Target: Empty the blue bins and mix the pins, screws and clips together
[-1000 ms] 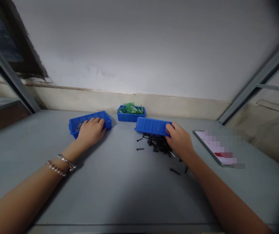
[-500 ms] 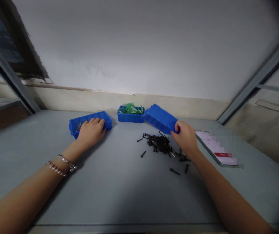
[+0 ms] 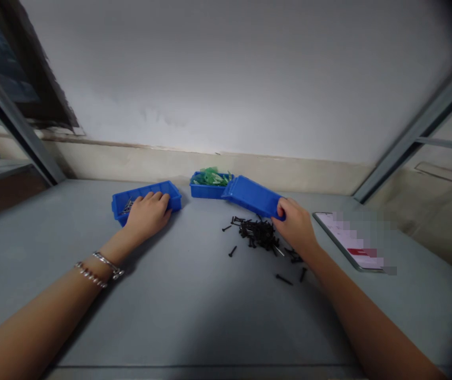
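Note:
My right hand (image 3: pixel 297 228) grips one end of a blue plastic bin (image 3: pixel 251 196), held upside down and tilted just above the grey table (image 3: pixel 194 295). Below and in front of it lies a heap of black screws (image 3: pixel 259 233), with a few strays scattered toward me. My left hand (image 3: pixel 148 212) rests with curled fingers over the near rim of another blue bin (image 3: pixel 146 198), which holds some metal pieces. A third blue bin (image 3: pixel 209 186) with green plastic pieces stands at the back by the wall.
A phone (image 3: pixel 348 240) lies face up on the table to the right of my right hand. Grey metal frame posts rise at the far left (image 3: pixel 16 124) and far right (image 3: pixel 415 132). A pale wall closes the back of the table.
The right hand lifted the overturned bin off the screw heap, swung it up and right, then lowered it slightly leftward. More screws lie spread out. The left hand stayed put.

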Action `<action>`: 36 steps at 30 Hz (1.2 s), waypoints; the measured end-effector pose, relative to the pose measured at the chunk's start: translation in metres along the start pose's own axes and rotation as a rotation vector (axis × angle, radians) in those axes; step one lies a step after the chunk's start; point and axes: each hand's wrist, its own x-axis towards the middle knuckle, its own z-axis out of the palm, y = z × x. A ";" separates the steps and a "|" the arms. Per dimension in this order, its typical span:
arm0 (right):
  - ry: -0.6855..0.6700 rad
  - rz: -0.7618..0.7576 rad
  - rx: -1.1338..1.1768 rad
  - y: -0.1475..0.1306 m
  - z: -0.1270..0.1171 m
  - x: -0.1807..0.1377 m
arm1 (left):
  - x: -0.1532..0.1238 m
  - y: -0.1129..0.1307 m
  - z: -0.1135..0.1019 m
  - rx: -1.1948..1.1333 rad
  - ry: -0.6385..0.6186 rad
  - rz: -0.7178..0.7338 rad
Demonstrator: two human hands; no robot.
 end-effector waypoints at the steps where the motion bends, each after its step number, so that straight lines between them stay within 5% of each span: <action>1: -0.005 -0.007 0.000 -0.001 0.000 0.000 | 0.000 0.000 0.000 0.002 -0.001 0.001; 36: -0.036 -0.143 -0.003 -0.016 -0.013 0.000 | -0.001 0.001 -0.001 0.033 -0.013 -0.003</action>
